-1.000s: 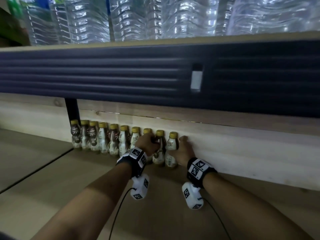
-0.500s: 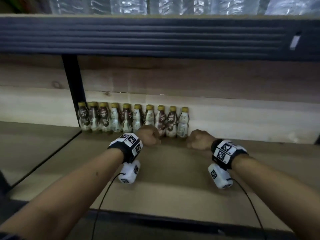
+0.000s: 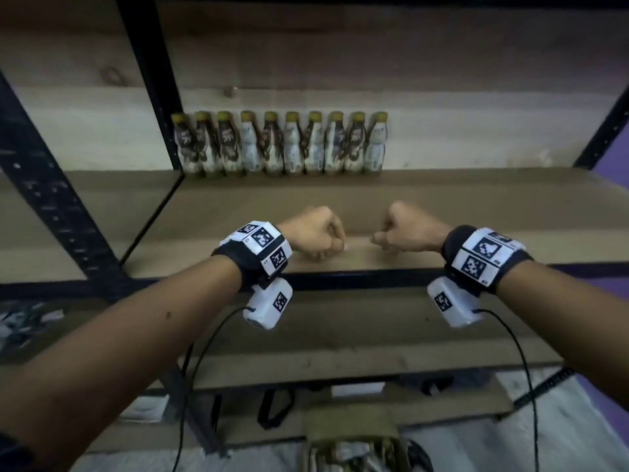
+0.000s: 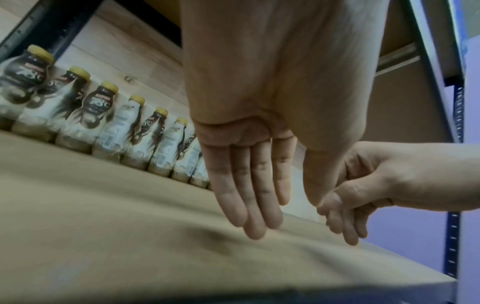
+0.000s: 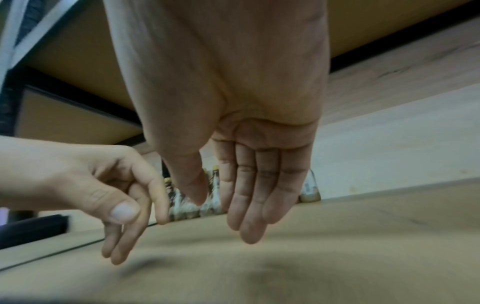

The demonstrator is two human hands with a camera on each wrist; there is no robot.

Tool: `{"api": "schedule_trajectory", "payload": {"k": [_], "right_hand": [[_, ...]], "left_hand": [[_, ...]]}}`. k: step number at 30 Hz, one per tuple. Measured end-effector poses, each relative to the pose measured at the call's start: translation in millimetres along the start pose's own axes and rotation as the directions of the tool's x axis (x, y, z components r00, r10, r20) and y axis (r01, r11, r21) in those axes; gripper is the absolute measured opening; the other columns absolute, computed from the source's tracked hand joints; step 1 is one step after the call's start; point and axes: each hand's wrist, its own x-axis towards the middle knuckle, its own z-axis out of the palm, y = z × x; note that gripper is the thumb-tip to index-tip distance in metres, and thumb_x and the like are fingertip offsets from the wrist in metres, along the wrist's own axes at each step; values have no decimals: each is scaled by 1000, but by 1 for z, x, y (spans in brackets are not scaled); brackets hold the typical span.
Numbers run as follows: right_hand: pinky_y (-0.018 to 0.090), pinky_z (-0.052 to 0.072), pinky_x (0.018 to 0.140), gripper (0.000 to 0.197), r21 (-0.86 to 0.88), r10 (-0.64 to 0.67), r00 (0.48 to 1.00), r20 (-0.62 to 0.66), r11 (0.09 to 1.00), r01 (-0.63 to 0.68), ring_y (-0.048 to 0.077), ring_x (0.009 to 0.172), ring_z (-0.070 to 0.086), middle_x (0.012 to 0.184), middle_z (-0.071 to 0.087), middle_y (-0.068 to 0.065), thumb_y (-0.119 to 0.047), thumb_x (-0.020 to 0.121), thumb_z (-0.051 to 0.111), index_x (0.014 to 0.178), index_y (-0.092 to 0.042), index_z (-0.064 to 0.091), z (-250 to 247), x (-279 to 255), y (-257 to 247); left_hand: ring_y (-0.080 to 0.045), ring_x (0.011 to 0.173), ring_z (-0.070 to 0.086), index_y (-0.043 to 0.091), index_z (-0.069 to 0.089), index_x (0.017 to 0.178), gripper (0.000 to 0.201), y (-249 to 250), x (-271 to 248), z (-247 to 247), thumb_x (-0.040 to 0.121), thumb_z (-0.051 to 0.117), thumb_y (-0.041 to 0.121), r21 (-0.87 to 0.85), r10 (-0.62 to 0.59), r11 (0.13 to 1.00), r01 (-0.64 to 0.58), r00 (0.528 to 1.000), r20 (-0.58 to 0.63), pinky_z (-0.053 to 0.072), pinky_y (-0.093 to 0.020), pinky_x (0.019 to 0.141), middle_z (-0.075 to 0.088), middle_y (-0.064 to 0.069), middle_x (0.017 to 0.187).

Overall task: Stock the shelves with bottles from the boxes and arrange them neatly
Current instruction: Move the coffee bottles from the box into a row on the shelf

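Nearest, below both forearms, sits a box (image 3: 352, 434) with its flaps up; inside it something pale and patterned shows, too blurred to name. Just beyond the box runs a lower shelf board (image 3: 340, 335), under the wrists.

Above that board, both hands hang over the front part of the shelf (image 3: 476, 212), just past its dark front edge. The left hand (image 3: 315, 233) holds nothing: from the wrist views its fingers (image 4: 244, 185) droop loosely downward, lightly bent, with the thumb lying alongside them. The right hand (image 3: 408, 231) is likewise empty, its fingers (image 5: 259, 185) hanging relaxed and close together, thumb beside them. The two hands are near each other, thumbs facing, with a small gap between; neither touches the shelf so far as can be told. Each wrist carries a black band with white coded tags and a white camera block trailing a black cable.

Well beyond the hands, at the back of the shelf, stands a row of bottles (image 3: 280, 144), ten of them, upright, yellow-capped, brown and cream labels, side by side and touching, against the wooden back wall (image 3: 476, 124). The row starts by the black post (image 3: 153, 80) ahead and to the left of the left hand, and ends ahead of the gap between the hands, short of the right hand's line.
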Motion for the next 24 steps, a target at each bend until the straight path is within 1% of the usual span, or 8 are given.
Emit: {"api": "schedule_trajectory", "payload": {"k": [4, 8, 11, 13, 16, 19, 22, 24], "right_hand": [[30, 53, 63, 28, -33, -22, 987, 158, 999, 28, 12, 55, 66, 58, 70, -1, -30, 90, 66, 70, -12, 72, 34, -42, -10], [32, 53, 66, 25, -22, -15, 954, 299, 999, 23, 15, 65, 67, 67, 70, 0, -29, 91, 66, 76, -11, 71, 82, -69, 1], [28, 47, 63, 18, 38, 29, 914, 404, 998, -49, 11, 66, 59, 70, 65, -3, -22, 91, 66, 76, -12, 68, 129, -83, 27], [22, 46, 58, 14, 71, 55, 863, 503, 992, -105, 7, 65, 59, 74, 66, -5, -17, 92, 63, 79, -14, 69, 162, -93, 52], [28, 45, 66, 23, 97, 88, 771, 631, 977, -191, 22, 75, 55, 84, 64, 11, -15, 95, 58, 95, 5, 69, 213, -108, 91], [32, 48, 67, 30, 102, 122, 679, 724, 954, -280, 28, 76, 58, 86, 65, 21, -18, 94, 59, 96, 11, 67, 266, -130, 127], [34, 52, 68, 35, 129, 103, 569, 816, 927, -353, 33, 77, 63, 87, 66, 25, -23, 94, 60, 100, 12, 67, 323, -152, 166], [40, 53, 72, 36, 125, 102, 516, 851, 914, -386, 45, 86, 63, 97, 64, 35, -20, 94, 59, 102, 15, 63, 358, -169, 190]], "left_hand": [[-22, 68, 68, -2, 66, 100, 22, -4, -29, 37, 90, 67, 18, -77, -1, 997, 11, 991, 133, 59, -36, 68, 71, -20, 84], [-10, 64, 64, 12, 73, 95, 17, -23, -42, 84, 86, 71, 26, 59, 10, 998, -22, 981, 192, 53, -24, 68, 71, -1, 75], [-12, 71, 61, 12, 73, 98, 18, -48, -47, 130, 87, 69, 26, 84, -50, 996, 31, 969, 243, 46, -21, 64, 71, -2, 83], [-14, 73, 60, 12, 72, 95, 14, -67, -49, 169, 88, 67, 23, 89, -113, 992, 91, 950, 291, 45, -23, 66, 66, 1, 82], [-23, 70, 51, 20, 64, 87, 3, -92, -57, 235, 90, 63, 20, 121, -230, 973, 198, 891, 392, 39, -25, 70, 55, -2, 77], [-27, 89, 60, 11, 66, 100, 12, -113, -73, 307, 92, 62, 20, 123, -334, 941, 316, 806, 488, 48, -33, 76, 63, -8, 99], [-27, 82, 55, 17, 62, 96, 7, -121, -88, 375, 91, 61, 22, 107, -403, 903, 417, 734, 546, 46, -31, 70, 56, -9, 94], [-30, 91, 61, 11, 65, 107, 20, -121, -95, 418, 92, 59, 22, 95, -464, 859, 503, 688, 558, 50, -33, 74, 62, -10, 101]]}}
